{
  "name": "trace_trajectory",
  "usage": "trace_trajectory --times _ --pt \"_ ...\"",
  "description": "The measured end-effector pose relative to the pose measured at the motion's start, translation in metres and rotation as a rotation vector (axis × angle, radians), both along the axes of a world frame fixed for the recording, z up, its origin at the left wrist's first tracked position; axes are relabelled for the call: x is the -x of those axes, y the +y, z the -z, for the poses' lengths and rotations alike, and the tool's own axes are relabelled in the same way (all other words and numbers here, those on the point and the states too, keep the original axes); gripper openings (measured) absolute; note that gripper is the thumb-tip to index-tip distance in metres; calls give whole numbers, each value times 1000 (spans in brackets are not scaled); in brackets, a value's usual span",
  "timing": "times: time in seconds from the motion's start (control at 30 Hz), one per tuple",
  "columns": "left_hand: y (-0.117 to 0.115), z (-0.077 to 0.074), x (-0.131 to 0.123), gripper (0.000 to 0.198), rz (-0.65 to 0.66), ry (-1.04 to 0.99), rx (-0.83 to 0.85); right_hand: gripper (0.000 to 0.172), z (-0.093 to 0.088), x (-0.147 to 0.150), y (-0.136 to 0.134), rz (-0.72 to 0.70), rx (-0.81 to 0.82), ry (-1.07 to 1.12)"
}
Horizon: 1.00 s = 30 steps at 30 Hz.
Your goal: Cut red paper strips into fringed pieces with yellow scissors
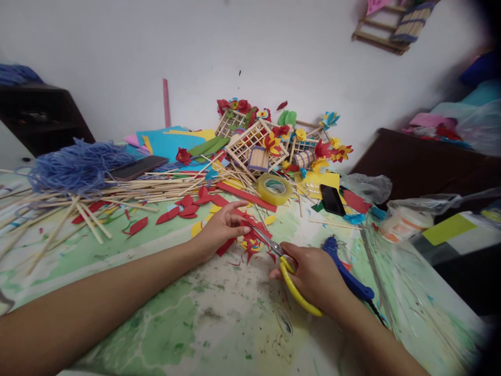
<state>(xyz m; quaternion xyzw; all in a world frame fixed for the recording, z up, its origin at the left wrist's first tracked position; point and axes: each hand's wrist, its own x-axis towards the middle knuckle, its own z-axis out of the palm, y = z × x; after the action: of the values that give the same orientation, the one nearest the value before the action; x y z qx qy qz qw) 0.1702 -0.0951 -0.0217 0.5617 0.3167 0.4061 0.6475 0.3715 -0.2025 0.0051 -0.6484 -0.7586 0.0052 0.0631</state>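
Note:
In my right hand (313,274) is a pair of scissors (295,295) with yellow handles, its metal blades pointing up and left toward my left hand. My left hand (219,230) has thumb and fingers drawn together on a piece of red paper (253,221), close to the blade tips. The exact outline of that piece blends into the red and yellow paper scraps (250,246) lying below. Cut red paper petals (188,209) lie scattered left of and beyond my left hand. A blue glue gun (348,271) rests just right of my right hand.
A roll of clear tape (274,189) and a black phone (332,200) lie beyond my hands. Stick lattice pieces with paper flowers (256,146) are piled against the wall. To the left are thin wooden sticks (156,188), blue yarn (78,164) and another phone (139,168).

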Motion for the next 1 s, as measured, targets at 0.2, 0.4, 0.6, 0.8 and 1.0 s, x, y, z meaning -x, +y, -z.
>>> trace_trajectory --times 0.2,0.4,0.6,0.8,1.0 --pt "0 -2 -1 68 -19 -32 10 26 1 1 0 24 -6 10" --pt "-1 -3 -1 68 -27 -47 28 32 1 2 0 28 7 8" --pt "-2 -2 -1 70 0 -31 33 38 -2 5 -2 28 -7 -14" --pt "-2 -1 -1 71 58 -7 16 40 -3 6 -1 23 -4 -29" --pt "-2 0 -1 71 61 -7 5 38 0 5 0 1 -11 -25"
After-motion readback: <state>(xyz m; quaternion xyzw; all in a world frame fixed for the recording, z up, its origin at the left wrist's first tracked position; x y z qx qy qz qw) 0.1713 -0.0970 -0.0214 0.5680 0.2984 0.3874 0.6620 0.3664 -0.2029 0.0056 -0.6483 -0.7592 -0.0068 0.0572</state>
